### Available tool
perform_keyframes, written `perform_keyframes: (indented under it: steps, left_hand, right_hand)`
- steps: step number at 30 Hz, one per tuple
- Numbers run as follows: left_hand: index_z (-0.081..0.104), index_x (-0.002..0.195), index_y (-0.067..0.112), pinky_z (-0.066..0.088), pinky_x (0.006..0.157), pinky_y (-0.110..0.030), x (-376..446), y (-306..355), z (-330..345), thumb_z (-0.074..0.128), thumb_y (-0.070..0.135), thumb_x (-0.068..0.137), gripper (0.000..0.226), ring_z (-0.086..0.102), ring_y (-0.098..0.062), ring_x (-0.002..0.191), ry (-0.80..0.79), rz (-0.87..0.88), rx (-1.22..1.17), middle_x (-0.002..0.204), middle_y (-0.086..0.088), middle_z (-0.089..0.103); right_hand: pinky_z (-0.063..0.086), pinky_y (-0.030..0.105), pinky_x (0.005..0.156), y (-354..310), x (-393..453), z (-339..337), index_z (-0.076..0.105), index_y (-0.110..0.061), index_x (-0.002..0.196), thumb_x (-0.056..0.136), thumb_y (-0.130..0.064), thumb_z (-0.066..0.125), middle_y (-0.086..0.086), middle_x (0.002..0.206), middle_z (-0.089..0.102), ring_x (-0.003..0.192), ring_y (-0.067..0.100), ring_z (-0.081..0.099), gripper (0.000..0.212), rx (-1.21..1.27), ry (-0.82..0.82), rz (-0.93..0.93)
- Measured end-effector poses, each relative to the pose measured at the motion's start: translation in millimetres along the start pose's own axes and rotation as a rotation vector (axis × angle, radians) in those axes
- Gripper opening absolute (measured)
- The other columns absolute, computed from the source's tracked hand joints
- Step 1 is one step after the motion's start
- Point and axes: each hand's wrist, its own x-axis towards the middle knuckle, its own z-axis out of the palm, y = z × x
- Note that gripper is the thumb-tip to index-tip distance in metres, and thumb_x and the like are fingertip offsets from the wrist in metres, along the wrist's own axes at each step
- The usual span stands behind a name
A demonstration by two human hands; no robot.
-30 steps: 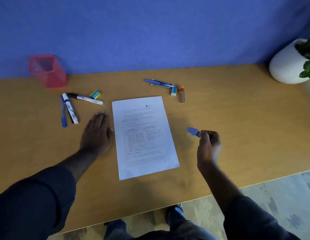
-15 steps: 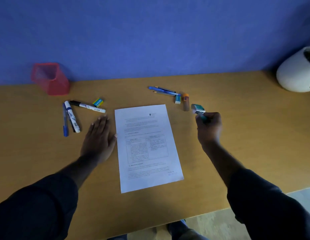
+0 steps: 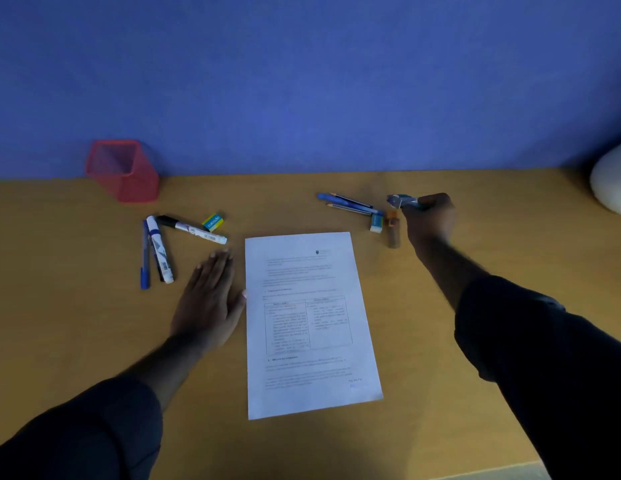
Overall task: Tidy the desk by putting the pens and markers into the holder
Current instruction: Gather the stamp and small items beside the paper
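A red mesh holder (image 3: 123, 171) stands at the back left of the desk. Below it lie a blue pen (image 3: 145, 258), a white marker with a blue band (image 3: 159, 250) and a black-capped white marker (image 3: 191, 229). A bundle of blue pens and pencils (image 3: 349, 203) lies at the back right. My right hand (image 3: 428, 216) is closed around a small blue-green object (image 3: 402, 201), held just right of that bundle. My left hand (image 3: 209, 299) rests flat on the desk beside the paper, fingers apart.
A printed sheet of paper (image 3: 309, 320) lies in the middle. A yellow-blue eraser (image 3: 213, 222) sits by the markers; a white-blue eraser (image 3: 376, 222) and an orange-capped tube (image 3: 393, 232) lie near my right hand. A white pot (image 3: 612, 178) stands far right.
My right hand has carried the small blue-green object forward, from beside the paper to the back-right bundle of pens. My left hand stays flat on the desk.
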Motion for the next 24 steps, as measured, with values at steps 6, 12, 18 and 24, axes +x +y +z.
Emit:
perform_keyframes:
  steps: [6, 12, 18, 24]
  left_hand:
    - [0.012, 0.158, 0.007, 0.013, 0.126, -0.042, 0, 0, -1, 0.022, 0.053, 0.099, 0.075, 0.006, -0.022, 0.155, -0.010, -0.001, 0.009, 0.168, -0.007, 0.008]
    - [0.012, 0.158, 0.008, 0.015, 0.126, -0.043, 1, -1, -1, 0.026, 0.051, 0.099, 0.074, 0.006, -0.021, 0.155, -0.020, -0.006, -0.001, 0.168, -0.007, 0.008]
    - [0.014, 0.158, 0.007, 0.017, 0.125, -0.044, 0, 1, -2, 0.027, 0.051, 0.100, 0.074, 0.006, -0.021, 0.155, -0.021, -0.009, -0.010, 0.168, -0.007, 0.009]
    - [0.015, 0.157, 0.006, 0.019, 0.125, -0.046, 0, 0, -2, 0.028, 0.051, 0.099, 0.074, 0.008, -0.022, 0.155, -0.010, 0.002, -0.020, 0.167, -0.008, 0.012]
  right_hand:
    - [0.030, 0.012, 0.033, -10, 21, 27, 0.058, -0.014, 0.088, 0.074, -0.019, 0.079, 0.003, 0.089, 0.062, 0.060, 0.005, 0.050, 0.026, -0.053, 0.007, -0.024]
    - [0.043, 0.022, 0.061, -3, 45, 48, 0.062, -0.008, 0.093, 0.080, -0.007, 0.067, 0.012, 0.108, 0.062, 0.084, 0.024, 0.061, 0.014, -0.108, 0.055, -0.063]
    - [0.053, 0.035, 0.071, 12, 59, 67, 0.063, -0.009, 0.088, 0.075, -0.013, 0.071, 0.011, 0.104, 0.065, 0.090, 0.030, 0.063, 0.016, -0.237, -0.013, -0.037]
    - [0.057, 0.038, 0.072, 17, 65, 71, 0.063, -0.007, 0.101, 0.081, -0.012, 0.068, 0.013, 0.106, 0.066, 0.093, 0.030, 0.064, 0.021, -0.332, -0.004, 0.011]
